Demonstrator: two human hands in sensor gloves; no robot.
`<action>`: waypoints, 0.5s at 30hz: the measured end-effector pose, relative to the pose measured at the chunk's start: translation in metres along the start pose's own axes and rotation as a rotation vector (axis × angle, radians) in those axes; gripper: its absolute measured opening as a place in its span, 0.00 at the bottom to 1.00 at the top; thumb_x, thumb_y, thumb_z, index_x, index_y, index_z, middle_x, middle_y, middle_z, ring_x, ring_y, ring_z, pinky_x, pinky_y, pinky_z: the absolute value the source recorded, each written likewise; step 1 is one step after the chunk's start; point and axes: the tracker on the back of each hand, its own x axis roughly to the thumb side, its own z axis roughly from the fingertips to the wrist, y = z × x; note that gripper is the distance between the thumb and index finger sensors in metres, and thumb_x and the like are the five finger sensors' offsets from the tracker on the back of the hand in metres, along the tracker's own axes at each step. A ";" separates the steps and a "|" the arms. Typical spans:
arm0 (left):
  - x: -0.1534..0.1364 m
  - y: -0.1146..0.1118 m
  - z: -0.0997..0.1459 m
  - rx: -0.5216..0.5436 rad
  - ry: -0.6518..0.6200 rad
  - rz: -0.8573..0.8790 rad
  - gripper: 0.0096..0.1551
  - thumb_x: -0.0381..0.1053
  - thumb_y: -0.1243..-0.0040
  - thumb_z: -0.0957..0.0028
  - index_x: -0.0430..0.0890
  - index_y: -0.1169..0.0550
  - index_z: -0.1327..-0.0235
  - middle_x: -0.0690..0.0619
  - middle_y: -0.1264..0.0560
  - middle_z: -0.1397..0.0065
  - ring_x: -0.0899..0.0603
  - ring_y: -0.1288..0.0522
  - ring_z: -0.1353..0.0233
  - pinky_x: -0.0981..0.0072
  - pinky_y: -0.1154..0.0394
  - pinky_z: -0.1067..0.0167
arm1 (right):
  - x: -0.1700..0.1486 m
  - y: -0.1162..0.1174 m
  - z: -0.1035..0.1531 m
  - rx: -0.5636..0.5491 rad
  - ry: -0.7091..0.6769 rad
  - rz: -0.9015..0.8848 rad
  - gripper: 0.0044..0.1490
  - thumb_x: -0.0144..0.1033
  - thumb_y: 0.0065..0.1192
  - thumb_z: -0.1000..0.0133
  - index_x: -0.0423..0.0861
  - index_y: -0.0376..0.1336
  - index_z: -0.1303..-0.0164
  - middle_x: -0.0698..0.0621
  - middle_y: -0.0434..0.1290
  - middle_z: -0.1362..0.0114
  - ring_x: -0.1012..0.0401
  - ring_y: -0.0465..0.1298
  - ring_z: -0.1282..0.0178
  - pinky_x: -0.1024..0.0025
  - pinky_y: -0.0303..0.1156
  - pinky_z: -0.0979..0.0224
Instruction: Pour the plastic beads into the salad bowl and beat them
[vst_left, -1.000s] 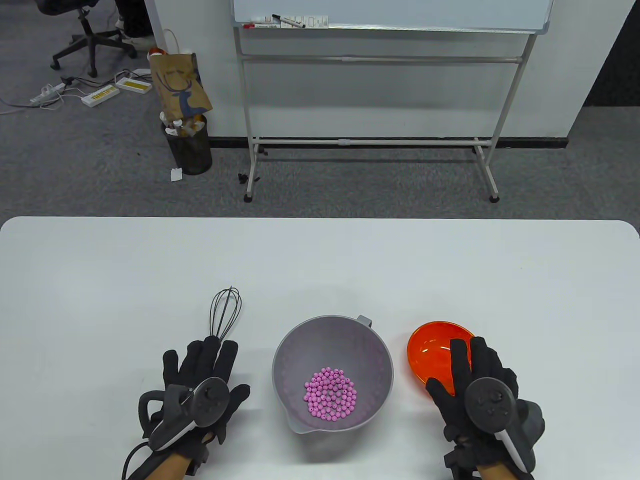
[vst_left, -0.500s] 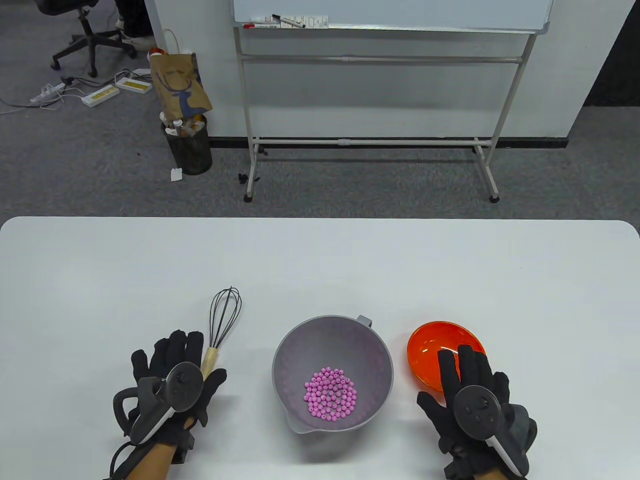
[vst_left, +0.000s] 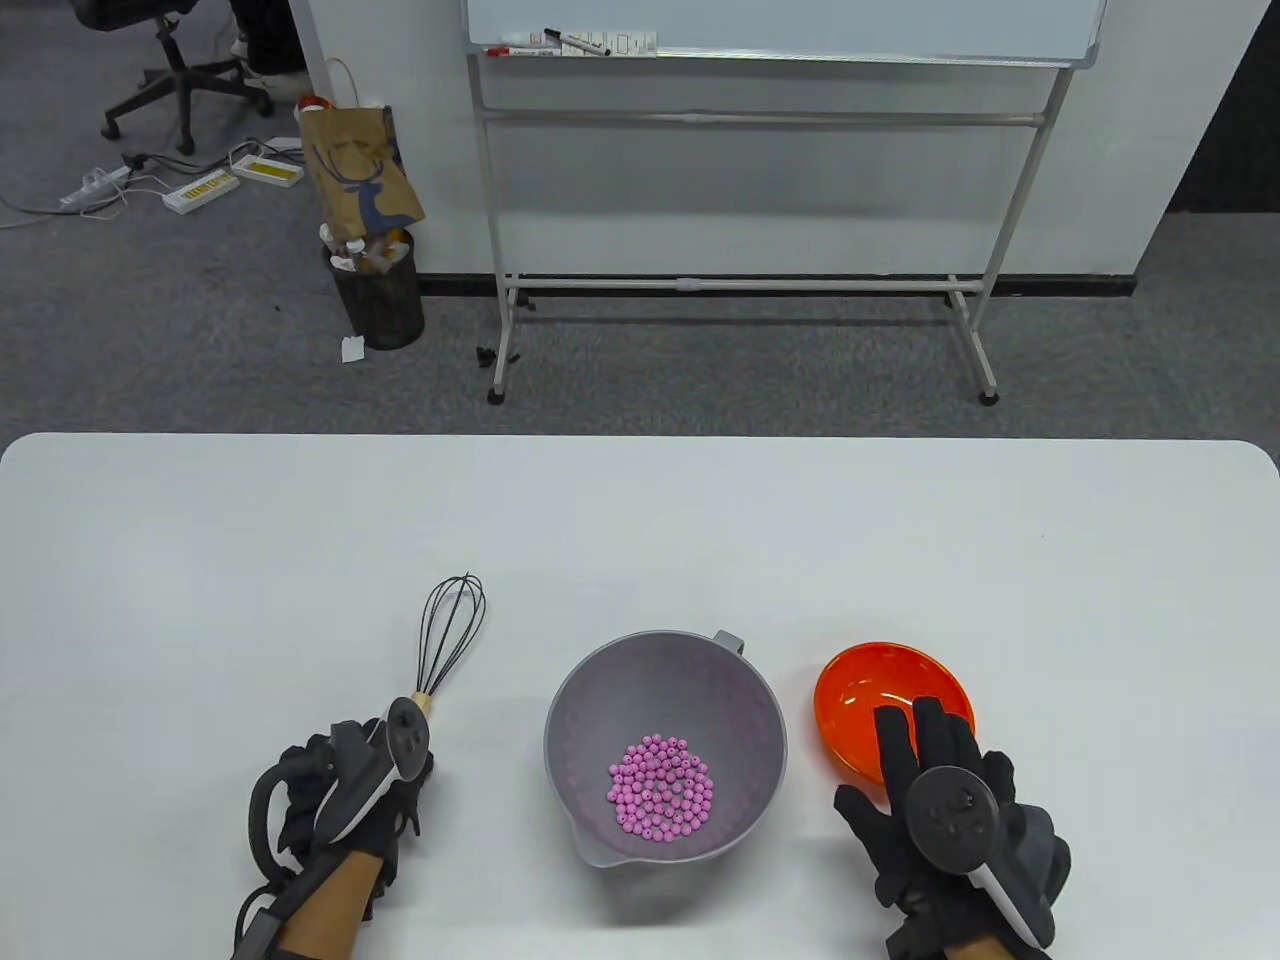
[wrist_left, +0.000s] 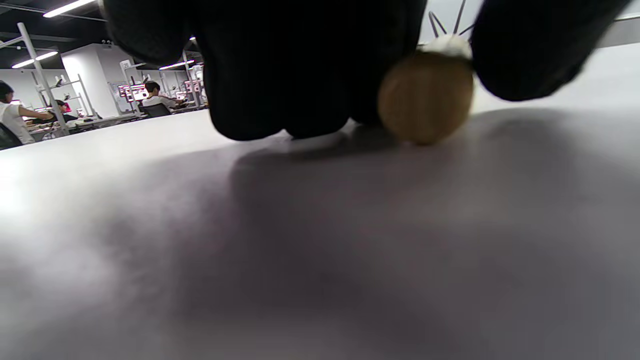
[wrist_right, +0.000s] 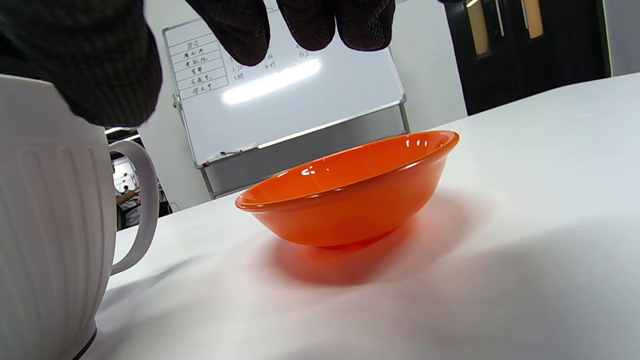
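From above, I see the white table. The grey salad bowl sits in the middle near me, and the pink plastic beads lie in a pile at its bottom. My left hand is left of the bowl, with its fingers curled round the wooden handle of the whisk. The whisk's wire end points away from me and lies on the table. My right hand is on the other side, fingers straight and a little apart, reaching over the near edge of the empty orange bowl. It holds nothing.

From my left wrist, my black fingers wrap round the whisk handle. The round wooden end rests on the table.

From my right wrist, my fingertips hang loose above the orange bowl, not touching it. The bowl stands upright on the table. The salad bowl's side and handle are close on the left.
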 end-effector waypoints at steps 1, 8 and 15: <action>-0.001 0.000 0.000 -0.002 0.001 0.010 0.32 0.71 0.39 0.51 0.54 0.21 0.40 0.55 0.19 0.34 0.44 0.18 0.38 0.39 0.32 0.32 | -0.001 0.000 -0.001 0.005 0.006 -0.002 0.54 0.63 0.70 0.52 0.57 0.50 0.18 0.50 0.47 0.11 0.47 0.52 0.08 0.35 0.42 0.16; -0.016 0.009 0.004 0.123 0.048 0.144 0.33 0.66 0.40 0.52 0.46 0.22 0.41 0.52 0.11 0.46 0.50 0.08 0.51 0.54 0.21 0.41 | -0.007 -0.002 -0.001 0.015 0.027 -0.047 0.52 0.62 0.70 0.51 0.55 0.53 0.19 0.49 0.49 0.12 0.47 0.54 0.09 0.36 0.44 0.16; -0.031 0.034 0.012 0.184 -0.020 0.414 0.34 0.63 0.41 0.52 0.49 0.27 0.35 0.55 0.14 0.46 0.50 0.11 0.52 0.50 0.23 0.40 | -0.010 -0.002 0.000 0.022 0.044 -0.108 0.52 0.63 0.69 0.51 0.54 0.53 0.19 0.49 0.50 0.12 0.46 0.58 0.11 0.37 0.48 0.17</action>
